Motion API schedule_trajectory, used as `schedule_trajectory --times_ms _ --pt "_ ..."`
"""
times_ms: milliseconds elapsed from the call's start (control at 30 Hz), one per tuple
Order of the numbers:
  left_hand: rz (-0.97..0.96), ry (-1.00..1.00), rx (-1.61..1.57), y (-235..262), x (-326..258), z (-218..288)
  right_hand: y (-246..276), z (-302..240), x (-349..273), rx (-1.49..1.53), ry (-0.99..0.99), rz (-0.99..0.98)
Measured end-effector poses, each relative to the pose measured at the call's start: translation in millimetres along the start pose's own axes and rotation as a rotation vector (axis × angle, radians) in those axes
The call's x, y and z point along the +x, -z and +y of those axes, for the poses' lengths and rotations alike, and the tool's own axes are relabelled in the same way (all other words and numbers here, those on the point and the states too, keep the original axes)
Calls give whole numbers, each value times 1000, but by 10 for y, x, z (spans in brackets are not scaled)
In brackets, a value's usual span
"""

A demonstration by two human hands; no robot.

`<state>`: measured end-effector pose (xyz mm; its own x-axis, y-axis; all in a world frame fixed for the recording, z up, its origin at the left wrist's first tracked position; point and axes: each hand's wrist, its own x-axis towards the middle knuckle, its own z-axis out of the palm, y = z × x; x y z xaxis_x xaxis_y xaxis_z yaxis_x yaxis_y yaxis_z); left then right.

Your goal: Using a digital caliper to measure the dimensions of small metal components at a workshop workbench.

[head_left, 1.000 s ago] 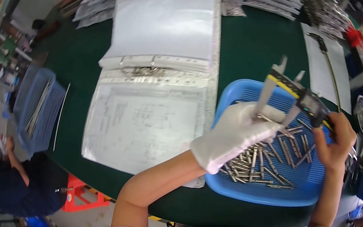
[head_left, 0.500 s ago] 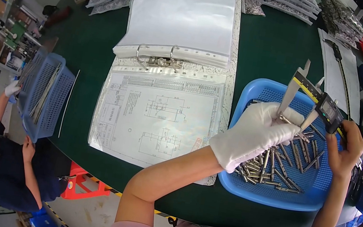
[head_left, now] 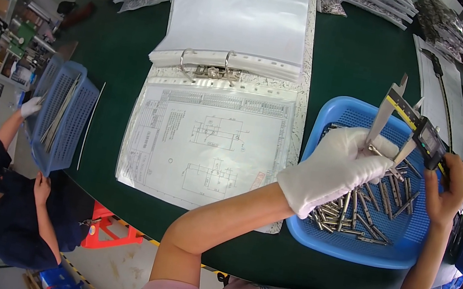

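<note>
My left hand (head_left: 338, 169), in a white glove, pinches a small metal pin (head_left: 376, 151) over a blue basket (head_left: 313, 241). A digital caliper (head_left: 431, 144) is gripped in my bare right hand (head_left: 448, 190), thumb near its sliding part. The pin lies between the caliper's long jaws; whether both jaws touch it I cannot tell. Below my hands, several similar metal pins (head_left: 349, 215) are heaped loosely in the basket. My glove hides part of that heap and most of the fingertips' grip.
Left of the basket lies a ring binder open at a technical drawing (head_left: 205, 152). A second caliper (head_left: 437, 66) rests on paper at the far right. Bagged parts (head_left: 377, 3) line the back. At left, a co-worker (head_left: 17, 199) touches another blue basket (head_left: 71, 135) with long rods.
The view has shifted slightly, so the binder and basket sit a little further right. Both hands keep their grip on pin and caliper, with little visible change between them.
</note>
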<state>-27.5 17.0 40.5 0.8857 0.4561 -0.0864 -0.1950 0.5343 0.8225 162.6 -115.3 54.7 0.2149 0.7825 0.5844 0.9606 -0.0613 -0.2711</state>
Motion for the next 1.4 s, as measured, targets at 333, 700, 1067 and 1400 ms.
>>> schedule_trajectory --times_ms 333,700,1067,1400 --pt "24 8 -26 -15 4 -10 -13 24 -5 9 27 13" --pt "15 -11 -13 -13 2 -4 -18 33 -6 9 31 12" --pt "25 3 -17 -15 14 -13 -24 50 -18 21 11 8" --pt "34 9 3 -22 6 -1 -8 51 -16 30 -17 -21"
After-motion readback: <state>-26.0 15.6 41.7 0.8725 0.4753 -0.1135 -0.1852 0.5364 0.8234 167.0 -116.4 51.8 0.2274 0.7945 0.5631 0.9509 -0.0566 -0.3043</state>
